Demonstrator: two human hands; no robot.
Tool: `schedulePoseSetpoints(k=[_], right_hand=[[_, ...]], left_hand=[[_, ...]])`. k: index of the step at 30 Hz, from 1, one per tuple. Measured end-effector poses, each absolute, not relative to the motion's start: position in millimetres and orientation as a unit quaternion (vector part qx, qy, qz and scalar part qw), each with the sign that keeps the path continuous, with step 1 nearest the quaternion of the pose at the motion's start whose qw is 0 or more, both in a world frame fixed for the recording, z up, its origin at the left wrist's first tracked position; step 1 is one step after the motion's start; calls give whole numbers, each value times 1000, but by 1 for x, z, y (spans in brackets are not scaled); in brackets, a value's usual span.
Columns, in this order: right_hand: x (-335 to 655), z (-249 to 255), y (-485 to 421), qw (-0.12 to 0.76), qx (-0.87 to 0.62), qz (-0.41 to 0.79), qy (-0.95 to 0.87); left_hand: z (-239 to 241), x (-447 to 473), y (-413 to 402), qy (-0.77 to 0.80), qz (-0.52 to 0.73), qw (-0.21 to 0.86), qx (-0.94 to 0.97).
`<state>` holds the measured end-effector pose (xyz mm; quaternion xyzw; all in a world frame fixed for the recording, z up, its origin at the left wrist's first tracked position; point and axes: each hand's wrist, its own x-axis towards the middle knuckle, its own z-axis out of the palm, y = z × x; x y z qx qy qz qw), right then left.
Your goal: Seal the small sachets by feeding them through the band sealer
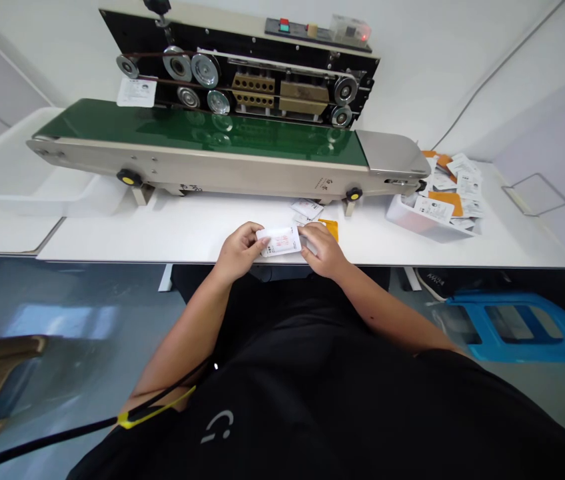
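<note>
Near the table's front edge, a small white sachet [282,241] with red and black print is held level between both hands. My left hand [238,251] pinches its left end, thumb on top. At the right end, my right hand [323,249] grips it with thumb and bent fingers. Just behind the right hand lie a few more printed sachets [307,208] and an orange sachet [330,229], partly covered by that hand.
A band sealing machine [262,80] with a green conveyor belt [187,133] spans the table. One white sachet [136,92] sits at its left end. A translucent bin [427,223] full of sachets stands right, a larger white tub [2,173] left. A blue stool [527,327] is at lower right.
</note>
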<state>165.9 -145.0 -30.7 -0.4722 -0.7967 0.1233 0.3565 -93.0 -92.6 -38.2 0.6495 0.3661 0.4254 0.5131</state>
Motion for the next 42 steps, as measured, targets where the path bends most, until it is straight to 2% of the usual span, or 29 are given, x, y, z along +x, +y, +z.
schedulePoseSetpoints(k=[7, 11, 16, 21, 28, 36, 42], right_hand=[[175, -30, -145, 393, -372, 170, -824], [173, -34, -144, 390, -416, 169, -804], [172, -35, -147, 384, -450, 203, -780], [174, -33, -149, 360, -424, 241, -795], [180, -28, -144, 311, -381, 279, -825], [180, -22, -142, 292, -382, 320, -816], [179, -20, -137, 242, -401, 421, -777]], left_hand=[[-32, -93, -97, 374, 380, 445, 719], [-27, -93, -98, 361, 368, 397, 759], [-22, -95, -97, 317, 359, 388, 787], [-19, -96, -97, 277, 310, 394, 820], [-23, -93, -99, 321, 287, 429, 794], [-17, -96, -93, 252, 284, 352, 855], [-13, -95, -94, 271, 251, 343, 864]])
